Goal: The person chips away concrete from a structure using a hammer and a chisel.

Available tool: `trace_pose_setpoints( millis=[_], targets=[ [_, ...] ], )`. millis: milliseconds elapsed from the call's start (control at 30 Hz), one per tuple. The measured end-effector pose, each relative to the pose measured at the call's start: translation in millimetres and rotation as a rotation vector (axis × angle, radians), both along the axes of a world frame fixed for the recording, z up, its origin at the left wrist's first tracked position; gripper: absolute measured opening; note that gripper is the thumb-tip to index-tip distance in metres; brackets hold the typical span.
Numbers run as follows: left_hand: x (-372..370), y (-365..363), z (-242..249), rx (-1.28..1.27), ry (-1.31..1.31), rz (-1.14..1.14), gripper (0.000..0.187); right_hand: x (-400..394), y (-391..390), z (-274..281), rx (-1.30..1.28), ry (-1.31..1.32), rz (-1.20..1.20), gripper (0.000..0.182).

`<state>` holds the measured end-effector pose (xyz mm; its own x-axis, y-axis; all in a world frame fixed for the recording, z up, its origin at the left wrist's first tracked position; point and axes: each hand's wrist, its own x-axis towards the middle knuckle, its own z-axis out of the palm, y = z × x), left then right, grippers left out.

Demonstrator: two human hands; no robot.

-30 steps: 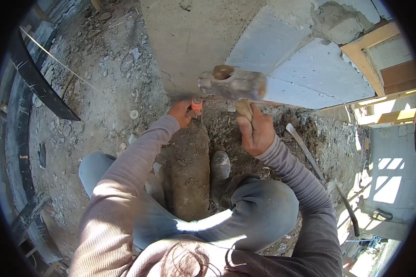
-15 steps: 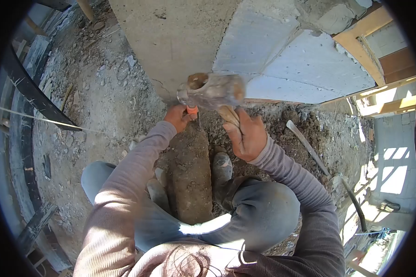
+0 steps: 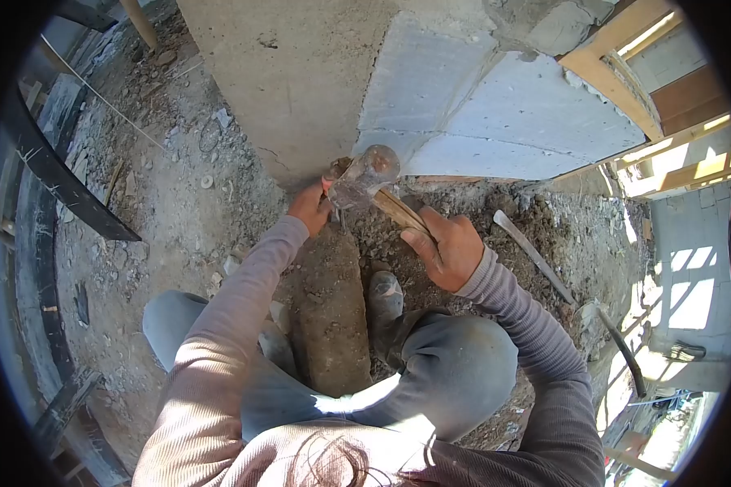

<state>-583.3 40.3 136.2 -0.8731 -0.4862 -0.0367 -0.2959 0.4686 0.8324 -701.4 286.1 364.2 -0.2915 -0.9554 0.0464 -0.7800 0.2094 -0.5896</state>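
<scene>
My right hand [image 3: 453, 252] is wrapped round the wooden handle of a club hammer [image 3: 372, 174]. The heavy, worn hammer head lies over the top of a chisel [image 3: 326, 185] in this view, hiding much of it. My left hand [image 3: 310, 209] grips that chisel, whose orange-red hand guard shows beside the fingers; its thin metal shank comes out below the hammer. The chisel stands close to the foot of a concrete wall [image 3: 288, 89], at the far end of a long, dirt-covered block [image 3: 330, 300] lying between my feet.
Blue-grey board panels [image 3: 536, 114] cover the wall to the right. A long metal bar [image 3: 536, 258] lies on broken soil at the right. On the left, a curved dark strip [image 3: 73, 178] and long boards [image 3: 32, 268] border the rubble-strewn floor. Wooden framing [image 3: 617, 73] stands at upper right.
The hammer head has swung from level to tilted, and my right hand has moved slightly right and down. My left hand keeps its grip on the chisel. The view has shifted a little.
</scene>
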Motion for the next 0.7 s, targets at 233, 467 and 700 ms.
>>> trace_pose_setpoints(
  millis=[233, 467, 700],
  targets=[
    [4, 11, 17, -0.213, 0.108, -0.067, 0.031, 8, -9, 13, -0.147, 0.003, -0.088, 0.029],
    [6, 7, 10, -0.163, 0.027, -0.161, 0.023, -9, -25, -63, 0.025, 0.091, -0.072, 0.035],
    [0, 8, 17, -0.189, 0.049, -0.163, 0.033, -1, -7, -4, 0.126, -0.045, -0.049, 0.038]
  ],
)
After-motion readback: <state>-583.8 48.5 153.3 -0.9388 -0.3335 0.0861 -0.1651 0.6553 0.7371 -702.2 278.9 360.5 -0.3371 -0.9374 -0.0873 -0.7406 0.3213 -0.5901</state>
